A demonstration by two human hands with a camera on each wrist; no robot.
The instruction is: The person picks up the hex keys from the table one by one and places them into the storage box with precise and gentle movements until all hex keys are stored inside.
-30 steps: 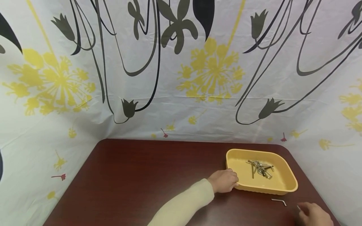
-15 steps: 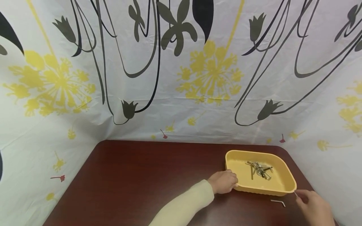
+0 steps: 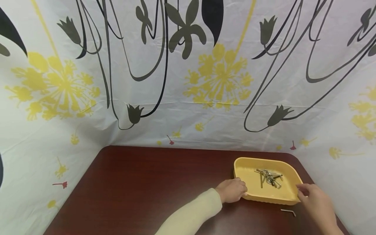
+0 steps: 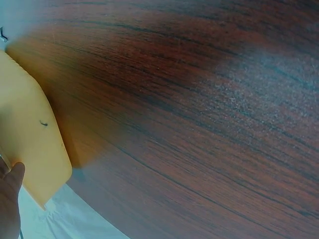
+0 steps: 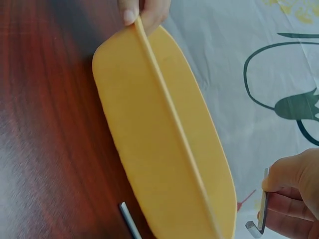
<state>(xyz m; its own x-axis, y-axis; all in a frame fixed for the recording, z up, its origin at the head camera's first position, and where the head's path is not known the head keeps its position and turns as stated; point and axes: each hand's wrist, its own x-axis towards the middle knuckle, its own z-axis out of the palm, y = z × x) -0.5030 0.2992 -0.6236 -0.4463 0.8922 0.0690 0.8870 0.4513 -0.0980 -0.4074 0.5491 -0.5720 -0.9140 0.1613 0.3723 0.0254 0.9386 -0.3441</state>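
A yellow plastic tray (image 3: 248,179) stands at the right of the table, with a heap of metal hex keys (image 3: 268,178) inside. My left hand (image 3: 232,190) grips its near left corner; in the left wrist view the thumb (image 4: 16,177) lies against the tray's wall (image 4: 37,144). Between thumb and fingers, my right hand (image 3: 315,202) pinches a hex key (image 5: 264,204), seen clearly in the right wrist view. That hand is at the tray's right rim. Another hex key (image 3: 288,211) lies on the table in front of the tray.
The dark red-brown wooden table (image 3: 141,189) extends to the left of the tray. Behind it and along both sides hangs a white cloth (image 3: 176,117) printed with flowers. The tray sits close to the table's right edge.
My right hand has moved up and left from the table to the tray's right rim, carrying the hex key. My left hand has kept its grip on the tray.
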